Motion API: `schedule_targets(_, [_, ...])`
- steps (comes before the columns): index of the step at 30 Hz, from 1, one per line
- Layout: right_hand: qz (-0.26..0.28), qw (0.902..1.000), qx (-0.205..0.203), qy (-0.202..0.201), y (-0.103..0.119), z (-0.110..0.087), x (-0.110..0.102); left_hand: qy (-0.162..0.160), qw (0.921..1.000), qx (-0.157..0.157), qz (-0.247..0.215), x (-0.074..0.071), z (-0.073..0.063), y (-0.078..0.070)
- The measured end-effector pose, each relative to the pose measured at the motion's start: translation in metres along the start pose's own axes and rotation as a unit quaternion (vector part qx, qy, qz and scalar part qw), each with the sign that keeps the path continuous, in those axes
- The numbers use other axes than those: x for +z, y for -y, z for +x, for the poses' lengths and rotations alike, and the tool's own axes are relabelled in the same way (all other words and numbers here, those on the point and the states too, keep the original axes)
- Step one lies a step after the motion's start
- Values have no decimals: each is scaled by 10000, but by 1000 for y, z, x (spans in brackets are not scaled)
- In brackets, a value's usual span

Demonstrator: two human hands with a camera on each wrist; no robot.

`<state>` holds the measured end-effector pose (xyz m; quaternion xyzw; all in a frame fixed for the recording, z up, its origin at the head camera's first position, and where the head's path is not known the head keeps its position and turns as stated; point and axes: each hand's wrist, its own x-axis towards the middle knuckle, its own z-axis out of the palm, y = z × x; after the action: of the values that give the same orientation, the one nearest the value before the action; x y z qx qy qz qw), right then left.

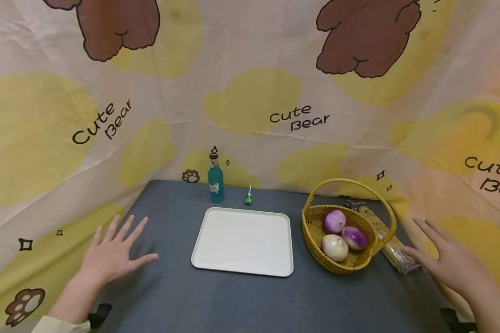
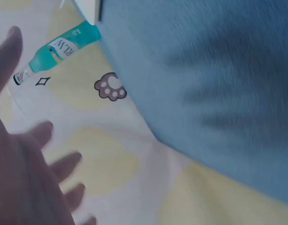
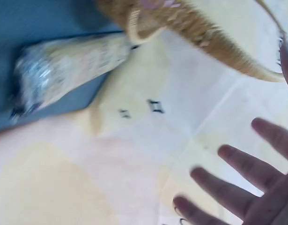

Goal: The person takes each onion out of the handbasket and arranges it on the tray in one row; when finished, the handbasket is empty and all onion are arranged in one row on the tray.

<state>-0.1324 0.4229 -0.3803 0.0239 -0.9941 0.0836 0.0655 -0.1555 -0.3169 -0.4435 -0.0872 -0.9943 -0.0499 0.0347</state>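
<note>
Head view showed both hands spread wide, holding nothing: the left hand [image 1: 111, 256] left of the white tray [image 1: 243, 242], the right hand [image 1: 458, 261] near the packet [image 1: 397, 256] and wicker basket [image 1: 316, 253] on the right of the bench [image 1: 250, 303]. Three round vegetables [image 1: 346, 236] lay loose inside, so careful handling probably meant keeping the basket level and not snagging its handle [image 1: 350, 181] or the packet partly hidden beyond it.

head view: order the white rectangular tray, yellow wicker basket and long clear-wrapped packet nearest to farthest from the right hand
1. Long clear-wrapped packet, rightmost
2. Yellow wicker basket, left of packet
3. White rectangular tray, left of basket
</note>
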Motion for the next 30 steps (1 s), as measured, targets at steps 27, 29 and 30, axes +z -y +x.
schedule_targets(27, [2721,9312,-726,-2314,115,10,38,215,9600,-152,-2789,80,30,-76])
schedule_targets(29, [2555,9448,-499,-1989,118,15,45,352,9567,-194,-2883,83,34,-81])
schedule_targets(30, [2517,9503,-394,-1790,119,18,50,413,9561,-231,-2892,84,36,-83])
